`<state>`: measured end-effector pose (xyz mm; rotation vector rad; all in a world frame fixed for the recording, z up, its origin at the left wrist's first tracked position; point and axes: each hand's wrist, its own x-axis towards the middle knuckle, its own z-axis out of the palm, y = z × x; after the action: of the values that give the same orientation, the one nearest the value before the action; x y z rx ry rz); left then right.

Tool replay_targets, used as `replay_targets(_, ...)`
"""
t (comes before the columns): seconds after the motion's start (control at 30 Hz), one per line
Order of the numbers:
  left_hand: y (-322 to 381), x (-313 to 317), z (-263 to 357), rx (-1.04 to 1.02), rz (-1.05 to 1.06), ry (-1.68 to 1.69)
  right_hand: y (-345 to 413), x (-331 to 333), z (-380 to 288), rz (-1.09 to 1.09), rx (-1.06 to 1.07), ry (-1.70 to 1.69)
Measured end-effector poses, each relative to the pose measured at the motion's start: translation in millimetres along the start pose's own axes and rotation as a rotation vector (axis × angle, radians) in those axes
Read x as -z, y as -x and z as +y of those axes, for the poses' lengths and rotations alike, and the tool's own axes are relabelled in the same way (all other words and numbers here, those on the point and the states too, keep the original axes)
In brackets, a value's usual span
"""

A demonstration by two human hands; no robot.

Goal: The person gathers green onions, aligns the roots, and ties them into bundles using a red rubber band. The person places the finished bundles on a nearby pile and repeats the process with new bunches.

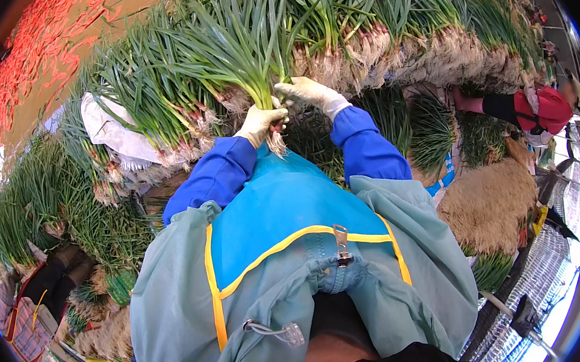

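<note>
In front of my blue apron (286,191), my left hand (258,124), in a pale glove, is closed around a bunch of spring onions (261,88). Its green leaves fan upward, and the reddish bulbs and pale roots (277,143) hang below the fist. My right hand (313,95), gloved too, has its fingers at a green stalk (281,68) just right of that bunch. Whether those fingers grip the stalk is hard to make out. Close beyond both hands lies a long row of spring onions (328,27), roots facing me.
A white sack (114,126) lies among the onions at the left. Heaped red strips (27,69) cover the ground at upper left. At right a person in red (542,110) reaches toward the row, near a root-covered pile (488,205). Another person (32,312) is at lower left.
</note>
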<state>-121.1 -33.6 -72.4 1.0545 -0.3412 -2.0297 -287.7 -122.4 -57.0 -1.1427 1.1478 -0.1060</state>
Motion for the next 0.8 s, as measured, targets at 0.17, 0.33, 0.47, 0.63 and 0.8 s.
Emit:
replay_targets(0.17, -2.4, -0.2, -1.1, -0.098, -0.052, -0.039, 7.0, -1.7, -21.6, 0.077, 0.226, 0.848)
replay_targets(0.33, 4.2, -19.4, 13.9, -0.040, 0.098, -0.329, 8.3, 17.0, -21.2, 0.024, 0.051, 0.309)
replay_targets(0.47, 12.2, -31.9, 25.5, -0.048, 0.122, -0.394, 3.9, 4.8, -22.4, 0.316, 0.189, 0.819)
replay_targets(0.63, 8.3, -53.1, 7.7, -0.199, 0.250, -0.224, 5.6, -15.5, -14.0, 0.450, 0.272, 1.191)
replay_targets(0.8, 2.8, -51.8, 1.3, -0.340, 0.360, -0.376, -3.2, -25.8, -7.1, 0.731, 0.409, 1.058)
